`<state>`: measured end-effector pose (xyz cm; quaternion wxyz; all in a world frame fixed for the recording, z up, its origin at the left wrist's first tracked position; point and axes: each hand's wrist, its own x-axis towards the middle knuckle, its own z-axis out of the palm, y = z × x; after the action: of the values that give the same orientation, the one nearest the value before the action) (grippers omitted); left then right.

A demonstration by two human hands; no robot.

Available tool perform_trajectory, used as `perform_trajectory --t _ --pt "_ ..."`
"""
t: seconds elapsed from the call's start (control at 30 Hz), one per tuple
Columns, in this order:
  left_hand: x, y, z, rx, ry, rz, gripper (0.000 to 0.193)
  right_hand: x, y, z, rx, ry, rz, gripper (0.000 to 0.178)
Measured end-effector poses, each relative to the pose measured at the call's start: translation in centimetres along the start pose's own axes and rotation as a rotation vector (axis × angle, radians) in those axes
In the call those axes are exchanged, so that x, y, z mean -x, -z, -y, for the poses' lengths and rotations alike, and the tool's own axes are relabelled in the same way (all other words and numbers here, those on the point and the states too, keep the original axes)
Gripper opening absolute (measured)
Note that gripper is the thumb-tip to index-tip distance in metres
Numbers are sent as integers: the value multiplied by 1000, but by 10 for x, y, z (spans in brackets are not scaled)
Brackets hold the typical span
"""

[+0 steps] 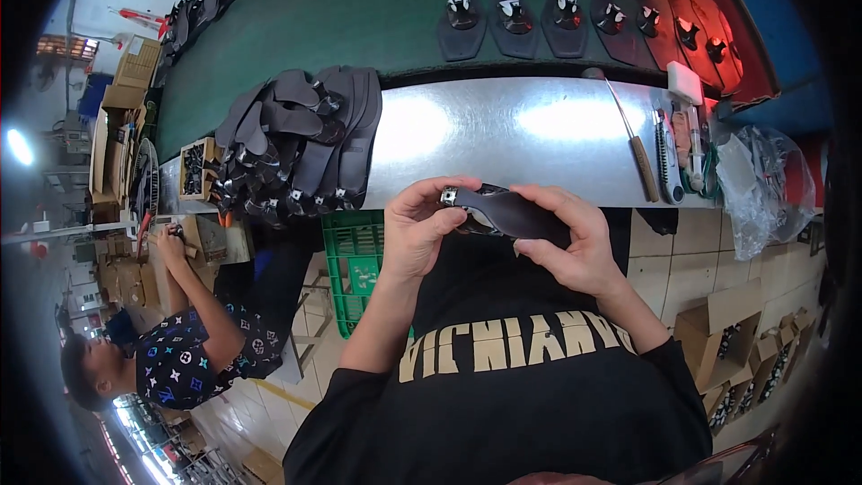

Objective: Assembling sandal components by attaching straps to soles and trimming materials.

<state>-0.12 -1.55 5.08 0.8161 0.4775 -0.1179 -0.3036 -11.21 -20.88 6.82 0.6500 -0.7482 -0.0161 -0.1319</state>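
A dark sandal sole (525,216) is held between my two hands in front of my body, just off the near edge of the metal bench. My left hand (410,229) pinches its narrow end with thumb and forefinger, beside a small shiny silver fitting (449,196). The fingers and thumb of my right hand (579,247) grip the wider end along both edges. Glossy parts show below the sole's edge, partly hidden by the fingers. To the left, a pile of similar dark soles (301,130) with shiny fittings lies on the bench.
A metal bench (467,162) runs before me, with a wooden-handled tool (642,166) and a cutter (667,162) at right. Behind it, a green conveyor belt (404,0) carries a row of sandals (512,18). A green crate (352,260) stands below; a co-worker (189,341) works at left.
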Motion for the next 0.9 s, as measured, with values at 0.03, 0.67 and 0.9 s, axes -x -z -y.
perform_trajectory --t 0.03,0.67,0.9 --pt "1 0 1 -7 -19 11 32 0 0 1 35 22 -12 45" --pt "-1 1 3 -138 -43 57 35 3 5 1 161 63 -2 43" --pt "-1 12 7 -264 -136 231 42 -3 10 10 336 179 49 42"
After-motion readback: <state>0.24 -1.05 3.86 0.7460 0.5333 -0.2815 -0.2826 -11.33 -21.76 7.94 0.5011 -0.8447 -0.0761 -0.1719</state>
